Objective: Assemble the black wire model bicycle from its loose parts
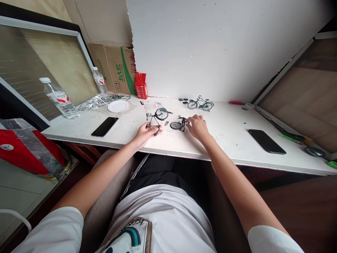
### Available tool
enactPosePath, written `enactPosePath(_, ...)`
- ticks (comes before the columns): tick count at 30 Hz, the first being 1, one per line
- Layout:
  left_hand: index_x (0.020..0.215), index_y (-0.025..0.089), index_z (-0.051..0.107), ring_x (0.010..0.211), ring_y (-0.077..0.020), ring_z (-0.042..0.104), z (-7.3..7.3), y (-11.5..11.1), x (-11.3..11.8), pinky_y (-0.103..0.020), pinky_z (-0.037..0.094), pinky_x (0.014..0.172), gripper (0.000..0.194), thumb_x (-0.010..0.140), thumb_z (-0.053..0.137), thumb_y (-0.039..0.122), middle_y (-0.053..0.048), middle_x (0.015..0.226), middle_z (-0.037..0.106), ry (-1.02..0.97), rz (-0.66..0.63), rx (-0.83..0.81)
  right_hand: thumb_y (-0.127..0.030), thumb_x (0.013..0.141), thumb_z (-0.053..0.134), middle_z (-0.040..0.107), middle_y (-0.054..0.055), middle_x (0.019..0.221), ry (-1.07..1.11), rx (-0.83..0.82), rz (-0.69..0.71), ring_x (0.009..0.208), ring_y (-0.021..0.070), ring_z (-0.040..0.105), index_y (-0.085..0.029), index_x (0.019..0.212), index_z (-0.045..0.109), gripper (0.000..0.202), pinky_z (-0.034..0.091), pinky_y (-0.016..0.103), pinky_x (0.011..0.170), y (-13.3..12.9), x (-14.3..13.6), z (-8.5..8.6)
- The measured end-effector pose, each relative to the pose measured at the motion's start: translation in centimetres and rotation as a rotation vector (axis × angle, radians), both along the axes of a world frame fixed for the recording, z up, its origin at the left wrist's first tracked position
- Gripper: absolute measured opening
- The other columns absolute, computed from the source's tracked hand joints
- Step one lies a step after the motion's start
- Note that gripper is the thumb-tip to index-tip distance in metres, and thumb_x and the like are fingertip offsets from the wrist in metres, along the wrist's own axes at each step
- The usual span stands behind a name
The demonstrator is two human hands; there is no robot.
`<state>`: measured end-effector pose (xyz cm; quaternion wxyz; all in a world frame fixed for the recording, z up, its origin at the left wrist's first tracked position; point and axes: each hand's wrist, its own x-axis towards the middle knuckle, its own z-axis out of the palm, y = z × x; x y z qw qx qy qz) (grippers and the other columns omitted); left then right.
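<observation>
My left hand (147, 133) is closed on a partly built model bicycle (153, 118), whose single spoked wheel (162, 114) with a green fender points away from me. To its right, a loose black spoked wheel (175, 125) lies on the white table beside a cluster of small black parts (183, 123). My right hand (197, 127) is at those parts with its fingertips pinched; what they hold, if anything, is too small to make out. A small grey part (166, 123) lies between the hands. Behind them stands a complete green model bicycle (201, 104).
Small dark pieces (184, 101) lie beside the green bicycle. A white plate (118, 106), a phone (104, 127), water bottles (61, 100) and a red box (141, 86) are at the left. Another phone (266, 141) lies right, near the white table's edge (231, 160).
</observation>
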<state>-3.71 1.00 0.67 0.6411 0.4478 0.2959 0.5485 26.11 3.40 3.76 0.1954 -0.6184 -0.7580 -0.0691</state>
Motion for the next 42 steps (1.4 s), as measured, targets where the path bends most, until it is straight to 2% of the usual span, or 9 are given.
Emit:
enactPosePath(2,0.093,0.022,0.044,0.101,-0.0272,0.078,0.2,-0.1,0.0,-0.045,0.052,0.101,0.056,0.073,0.096,0.026,-0.014,0.114,0.079,-0.004,-0.014,-0.002,-0.027,0.104,0.058,0.068,0.020,0.120,-0.001,0.018,0.155,0.115,0.0373,0.054,-0.020,0.116,0.079,0.025,0.049,0.048,0.091,-0.5,-1.4,-0.1)
enactPosePath(5,0.092,0.021,0.045,0.104,-0.0278,0.078,0.4,-0.2,-0.1,-0.045,0.052,0.103,0.054,0.073,0.096,0.024,-0.015,0.116,0.079,-0.010,-0.028,-0.019,-0.025,0.104,0.060,0.071,0.018,0.117,-0.035,0.036,0.243,0.116,0.0357,0.054,-0.022,0.117,0.081,0.024,0.048,0.045,0.090,-1.0,-2.9,-0.4)
enactPosePath(12,0.091,0.022,0.047,0.105,-0.0271,0.077,0.6,-0.3,-0.1,-0.044,0.052,0.101,0.051,0.075,0.095,0.022,-0.014,0.117,0.079,-0.004,-0.039,-0.029,-0.022,0.106,0.057,0.072,0.017,0.115,-0.076,0.033,0.234,0.115,0.0331,0.054,-0.020,0.109,0.082,0.025,0.044,0.041,0.087,-1.0,-3.1,-1.0)
enactPosePath(20,0.092,0.021,0.046,0.103,-0.0270,0.077,0.6,-0.3,-0.1,-0.044,0.051,0.101,0.054,0.073,0.096,0.024,-0.015,0.117,0.079,-0.003,-0.030,-0.032,-0.022,0.106,0.054,0.064,0.019,0.125,-0.054,0.061,0.207,0.117,0.0334,0.051,-0.017,0.112,0.076,0.024,0.045,0.041,0.093,-1.2,-3.6,-1.4)
enactPosePath(28,0.093,0.022,0.044,0.102,-0.0268,0.077,0.6,-0.3,0.0,-0.043,0.050,0.097,0.056,0.073,0.096,0.028,-0.015,0.117,0.078,0.031,-0.031,-0.019,-0.021,0.105,0.054,0.063,0.019,0.124,-0.038,0.131,0.273,0.116,0.0346,0.051,-0.017,0.106,0.074,0.021,0.046,0.045,0.092,-1.3,-3.7,-1.3)
enactPosePath(33,0.093,0.021,0.044,0.098,-0.0249,0.077,0.4,-0.2,-0.1,-0.042,0.049,0.094,0.056,0.074,0.096,0.031,-0.016,0.119,0.077,0.068,-0.022,0.017,-0.022,0.108,0.046,0.063,0.018,0.126,-0.046,0.206,0.320,0.115,0.0339,0.050,-0.018,0.114,0.069,0.024,0.043,0.044,0.090,-1.6,-4.0,-0.6)
enactPosePath(38,0.094,0.021,0.044,0.096,-0.0229,0.077,0.3,-0.2,-0.1,-0.040,0.048,0.094,0.056,0.075,0.095,0.033,-0.014,0.118,0.077,0.078,-0.010,0.031,-0.028,0.112,0.038,0.064,0.016,0.122,0.087,0.232,0.404,0.111,0.0312,0.053,-0.020,0.116,0.064,0.027,0.041,0.043,0.093,-2.6,-5.1,0.4)
enactPosePath(42,0.093,0.022,0.044,0.093,-0.0213,0.076,0.4,-0.2,0.1,-0.037,0.047,0.089,0.057,0.073,0.096,0.034,-0.010,0.110,0.077,0.075,0.013,0.032,-0.030,0.112,0.038,0.065,0.013,0.112,0.338,0.220,0.516,0.105,0.0267,0.057,-0.021,0.111,0.060,0.024,0.045,0.040,0.095,-3.2,-6.5,-0.1)
